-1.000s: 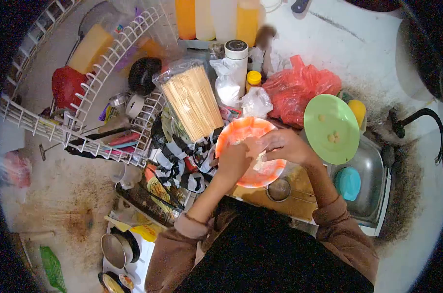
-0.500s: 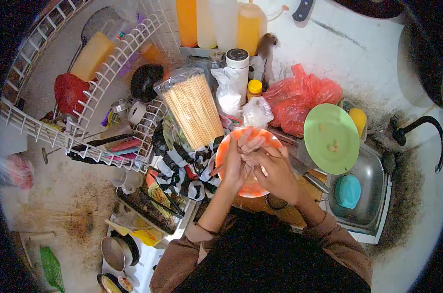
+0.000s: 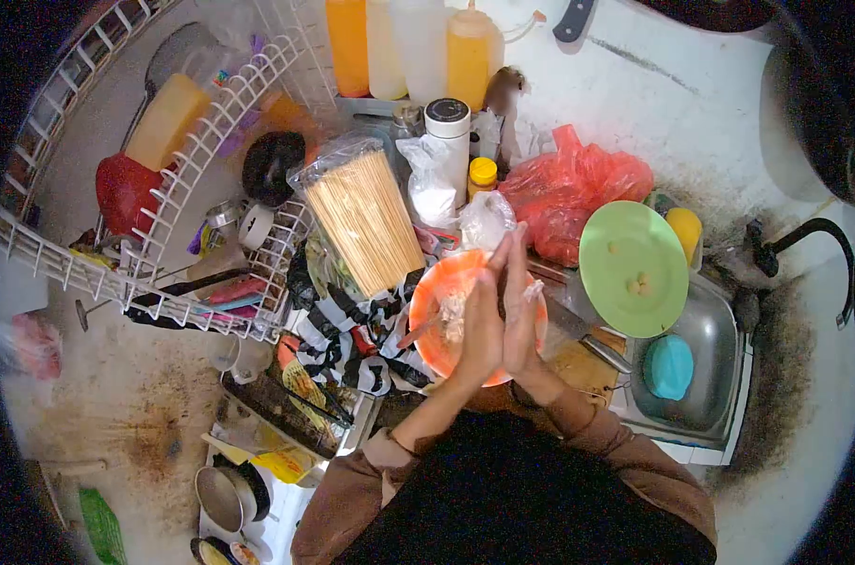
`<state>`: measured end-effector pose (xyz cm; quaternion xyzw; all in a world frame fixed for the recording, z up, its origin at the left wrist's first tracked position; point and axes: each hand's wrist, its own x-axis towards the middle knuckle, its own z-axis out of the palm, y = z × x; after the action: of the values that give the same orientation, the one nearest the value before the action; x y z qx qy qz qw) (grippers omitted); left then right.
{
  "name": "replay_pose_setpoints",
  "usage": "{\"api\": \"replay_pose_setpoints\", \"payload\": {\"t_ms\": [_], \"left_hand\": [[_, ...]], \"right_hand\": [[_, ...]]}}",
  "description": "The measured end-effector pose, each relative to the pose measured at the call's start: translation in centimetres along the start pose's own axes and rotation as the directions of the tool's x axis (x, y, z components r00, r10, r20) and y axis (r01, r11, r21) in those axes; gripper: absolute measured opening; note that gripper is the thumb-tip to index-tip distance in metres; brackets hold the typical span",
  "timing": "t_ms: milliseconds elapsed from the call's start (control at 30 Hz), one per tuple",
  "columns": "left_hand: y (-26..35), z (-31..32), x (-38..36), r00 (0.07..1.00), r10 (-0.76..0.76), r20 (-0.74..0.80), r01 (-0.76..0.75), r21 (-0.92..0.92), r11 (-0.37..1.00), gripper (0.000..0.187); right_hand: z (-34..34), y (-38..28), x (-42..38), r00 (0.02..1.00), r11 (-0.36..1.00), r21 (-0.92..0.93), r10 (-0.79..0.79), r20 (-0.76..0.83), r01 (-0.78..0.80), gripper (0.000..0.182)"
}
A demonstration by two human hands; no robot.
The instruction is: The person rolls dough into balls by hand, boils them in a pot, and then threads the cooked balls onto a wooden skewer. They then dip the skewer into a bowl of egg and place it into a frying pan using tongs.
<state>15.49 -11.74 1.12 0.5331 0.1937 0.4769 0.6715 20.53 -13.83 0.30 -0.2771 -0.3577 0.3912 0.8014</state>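
Observation:
My left hand (image 3: 482, 330) and my right hand (image 3: 519, 315) are pressed palm to palm, fingers straight and held together, pointing away from me. Whatever lies between the palms, if anything, is hidden. Both hands are above an orange bowl (image 3: 427, 348) with a paler inside. A whitish, crumbly, dough-like mix (image 3: 453, 315) shows in it left of my hands, with a spoon-like handle (image 3: 418, 331) leaning over the left rim. Right of the bowl, a green plate (image 3: 635, 254) carries a few small pale lumps (image 3: 639, 284).
A knife (image 3: 606, 353) lies on a wooden board (image 3: 578, 372) near the metal sink (image 3: 719, 377), which holds a turquoise item (image 3: 668, 367). Beyond the bowl are a red plastic bag (image 3: 578, 184), a white flask (image 3: 448, 141) and a pack of skewers (image 3: 366, 226). A wire rack (image 3: 163, 221) stands left.
My hands have gone from fingers curled and touching over the bowl to palms pressed flat together. The mix in the bowl is now more visible. The view has shifted slightly.

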Motion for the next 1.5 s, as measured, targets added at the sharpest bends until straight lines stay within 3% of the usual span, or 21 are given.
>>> {"api": "replay_pose_setpoints", "payload": {"t_ms": [67, 167, 200, 233, 333, 467, 500, 600, 633, 733, 800, 833, 867, 900, 967, 1100, 1233, 1267, 1333, 1433, 1500], "left_hand": [[0.4, 0.0, 0.2, 0.987, 0.136, 0.085, -0.157, 0.337, 0.928, 0.058], [-1.6, -0.9, 0.3, 0.972, 0.181, 0.151, -0.235, 0.559, 0.795, 0.062], [-2.3, -0.3, -0.5, 0.974, 0.173, 0.145, -0.224, 0.557, 0.8, 0.064], [-2.6, 0.1, -0.8, 0.976, 0.165, 0.139, -0.215, 0.556, 0.803, 0.066], [-1.6, 0.8, -0.1, 0.919, 0.319, 0.231, -0.394, 0.574, 0.718, 0.058], [-1.0, -0.7, 2.0, 0.941, 0.199, 0.273, -0.334, 0.836, 0.435, 0.072], [-2.5, -1.2, 1.4, 0.956, 0.167, 0.24, -0.291, 0.837, 0.463, 0.058], [-2.9, 0.6, -0.4, 0.954, 0.224, 0.201, -0.301, 0.602, 0.74, 0.058], [-2.2, 0.8, -1.2, 0.922, 0.173, 0.347, -0.378, 0.704, 0.602, 0.058], [-1.6, 2.0, 1.0, 0.976, 0.145, 0.162, -0.204, 0.913, 0.354, 0.058], [-1.8, 0.2, 1.6, 0.954, 0.246, 0.173, -0.277, 0.827, 0.49, 0.058], [-3.7, -1.2, 1.6, 0.958, 0.247, 0.148, -0.27, 0.758, 0.594, 0.058], [-4.7, -1.9, 1.5, 0.961, 0.245, 0.126, -0.264, 0.677, 0.688, 0.059], [-3.7, -0.9, 0.2, 0.999, 0.014, 0.045, -0.038, 0.602, 0.798, 0.062], [-2.0, 0.0, 0.3, 0.986, 0.121, 0.117, -0.167, 0.595, 0.786, 0.064], [0.5, 0.8, 0.3, 0.918, 0.322, 0.232, -0.397, 0.554, 0.732, 0.069], [-1.1, 0.3, 0.8, 0.982, 0.093, 0.167, -0.14, 0.291, 0.947, 0.078], [-1.4, 0.6, 0.1, 0.981, 0.057, 0.185, -0.09, 0.174, 0.981, 0.08], [-2.1, 0.6, -1.1, 0.979, -0.004, 0.206, -0.023, 0.131, 0.991, 0.084], [-2.3, 0.5, -1.1, 0.984, 0.023, 0.175, -0.061, 0.214, 0.975, 0.085], [-0.5, 1.0, -0.2, 0.981, 0.104, 0.162, -0.137, 0.206, 0.969, 0.086]], "right_hand": [[-1.1, 0.1, -0.2, 0.991, 0.947, -0.31, 0.111, 0.069, -0.085, 0.074], [-1.9, 0.2, 0.6, 0.976, 0.974, -0.099, 0.208, 0.062, -0.201, 0.075], [-2.2, 0.2, 0.9, 0.971, 0.971, -0.048, 0.237, 0.04, -0.235, 0.076], [-3.1, 0.9, 1.2, 0.975, 0.967, -0.126, 0.222, -0.006, -0.221, 0.076], [-2.4, 0.8, 0.5, 0.96, 0.959, 0.044, 0.281, -0.002, -0.28, 0.077], [-1.0, 0.0, -0.1, 0.937, 0.902, 0.26, 0.349, 0.028, -0.344, 0.077], [-1.9, 0.1, 0.1, 0.919, 0.841, 0.39, 0.393, 0.034, -0.374, 0.079], [-2.0, -0.7, 1.2, 0.917, 0.839, 0.415, 0.398, -0.025, -0.353, 0.081], [-2.1, -0.6, 1.1, 0.926, 0.862, 0.366, 0.378, -0.005, -0.35, 0.081], [-2.1, 0.3, 0.1, 0.942, 0.918, 0.211, 0.331, 0.059, -0.336, 0.082], [-1.8, 0.6, -0.1, 0.95, 0.947, 0.104, 0.291, 0.114, -0.303, 0.082], [-1.1, 0.1, -0.1, 0.953, 0.931, 0.201, 0.3, 0.049, -0.304, 0.085], [-1.3, 0.0, 0.3, 0.975, 0.974, 0.056, 0.218, 0.054, -0.221, 0.086], [-1.7, 0.0, 1.1, 0.989, 0.988, -0.089, 0.133, 0.067, -0.127, 0.086], [-2.7, 0.0, 2.1, 0.996, 0.926, -0.375, -0.002, 0.091, 0.036, 0.089], [-2.4, 0.6, 1.2, 0.99, 0.886, -0.45, -0.063, 0.128, 0.115, 0.084], [-1.8, -0.1, 0.4, 0.973, 0.855, -0.485, -0.087, 0.212, 0.183, 0.084], [-1.6, -0.5, 0.4, 0.968, 0.853, -0.48, -0.108, 0.227, 0.208, 0.084], [-1.8, -1.6, 1.1, 0.954, 0.768, -0.575, -0.154, 0.259, 0.28, 0.078], [-3.5, -1.8, 1.3, 0.899, 0.59, -0.683, -0.214, 0.383, 0.431, 0.072], [-4.0, -0.2, 0.4, 0.908, 0.522, -0.749, -0.15, 0.391, 0.409, 0.071]]}}
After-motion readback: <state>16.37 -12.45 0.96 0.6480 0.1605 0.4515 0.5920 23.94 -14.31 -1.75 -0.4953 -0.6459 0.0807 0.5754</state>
